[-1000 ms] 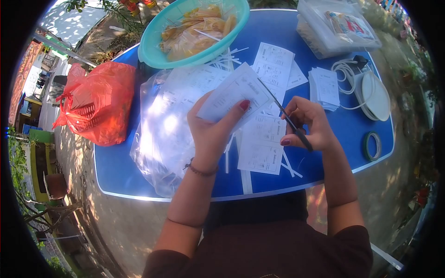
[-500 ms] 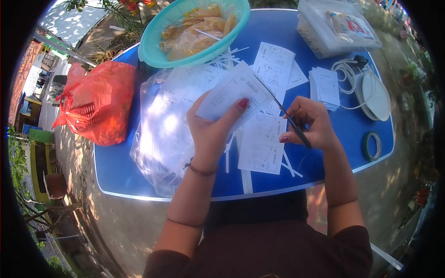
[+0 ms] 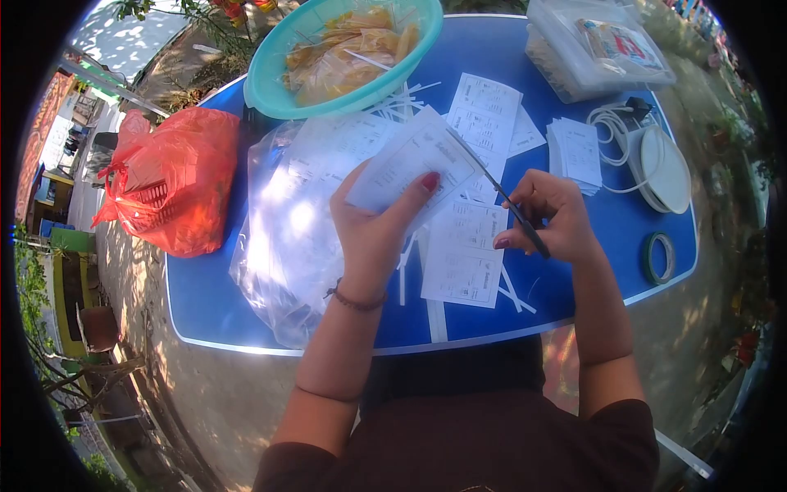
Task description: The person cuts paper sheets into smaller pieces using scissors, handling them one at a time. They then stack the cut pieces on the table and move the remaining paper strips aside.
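On the blue, white-edged bench [image 3: 484, 45], trimming seems in hand. Above its middle, a white printed paper sheet [image 3: 414, 160] is pinched between the thumb and closed fingers of the left hand [image 3: 369, 234]. At the sheet's two o'clock side, black-handled metal scissors [image 3: 493, 179] are gripped in the right hand's [image 3: 566, 217] curled fingers. Steady paper and well-aligned blades seem called for.

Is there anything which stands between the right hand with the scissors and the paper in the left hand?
Nothing visible does. The scissors in the right hand reach the edge of the paper in the left hand; the sheets lie below.
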`<state>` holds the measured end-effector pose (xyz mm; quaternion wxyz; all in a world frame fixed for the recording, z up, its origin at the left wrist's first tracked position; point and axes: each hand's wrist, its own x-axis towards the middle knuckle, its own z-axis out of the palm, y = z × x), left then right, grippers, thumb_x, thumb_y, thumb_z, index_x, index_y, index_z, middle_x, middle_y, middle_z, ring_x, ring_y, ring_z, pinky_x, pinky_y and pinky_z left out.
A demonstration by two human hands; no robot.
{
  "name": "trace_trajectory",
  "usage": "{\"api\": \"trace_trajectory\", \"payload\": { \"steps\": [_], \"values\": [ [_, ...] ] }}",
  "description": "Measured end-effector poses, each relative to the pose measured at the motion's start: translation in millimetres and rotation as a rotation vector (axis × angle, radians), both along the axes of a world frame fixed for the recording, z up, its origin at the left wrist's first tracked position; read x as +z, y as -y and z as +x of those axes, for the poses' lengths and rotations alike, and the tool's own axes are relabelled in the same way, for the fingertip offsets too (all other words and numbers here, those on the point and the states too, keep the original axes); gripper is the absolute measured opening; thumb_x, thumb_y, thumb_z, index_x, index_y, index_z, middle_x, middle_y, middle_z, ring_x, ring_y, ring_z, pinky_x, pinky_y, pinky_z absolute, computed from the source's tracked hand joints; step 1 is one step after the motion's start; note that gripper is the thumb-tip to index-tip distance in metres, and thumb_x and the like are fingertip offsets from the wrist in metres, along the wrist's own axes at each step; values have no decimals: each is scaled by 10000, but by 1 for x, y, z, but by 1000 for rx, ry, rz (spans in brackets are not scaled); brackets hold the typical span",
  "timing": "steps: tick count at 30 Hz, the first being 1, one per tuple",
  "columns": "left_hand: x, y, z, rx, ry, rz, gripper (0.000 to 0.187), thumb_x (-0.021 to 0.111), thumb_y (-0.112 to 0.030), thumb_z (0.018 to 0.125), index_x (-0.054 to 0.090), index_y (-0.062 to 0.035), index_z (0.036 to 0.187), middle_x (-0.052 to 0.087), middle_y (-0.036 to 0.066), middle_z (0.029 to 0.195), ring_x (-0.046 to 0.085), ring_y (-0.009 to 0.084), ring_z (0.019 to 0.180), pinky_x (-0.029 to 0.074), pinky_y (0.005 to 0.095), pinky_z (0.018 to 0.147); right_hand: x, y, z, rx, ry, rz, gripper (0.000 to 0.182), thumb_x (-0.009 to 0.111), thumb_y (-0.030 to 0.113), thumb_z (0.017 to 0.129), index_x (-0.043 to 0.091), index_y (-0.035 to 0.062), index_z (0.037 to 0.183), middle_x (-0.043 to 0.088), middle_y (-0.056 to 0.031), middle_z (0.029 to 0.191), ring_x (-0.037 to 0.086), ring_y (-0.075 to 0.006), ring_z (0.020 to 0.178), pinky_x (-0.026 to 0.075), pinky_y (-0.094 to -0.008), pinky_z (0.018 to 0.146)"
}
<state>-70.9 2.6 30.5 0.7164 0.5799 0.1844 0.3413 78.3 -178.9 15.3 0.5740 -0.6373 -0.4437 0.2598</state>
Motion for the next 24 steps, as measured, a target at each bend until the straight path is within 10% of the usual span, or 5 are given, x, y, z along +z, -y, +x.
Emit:
{"api": "trace_trajectory", "payload": {
  "steps": [24],
  "values": [
    [-3, 1, 0, -28, -10, -15, 380, 805, -77, 770, 631, 93, 1063, 697, 167, 963, 700, 205, 836, 578, 276, 736, 1, -2, -2, -16, -17, 20, 434, 914, 262, 651, 572, 39, 798, 588, -1, 526, 511, -8, 429, 293, -145, 412]
  ]
}}
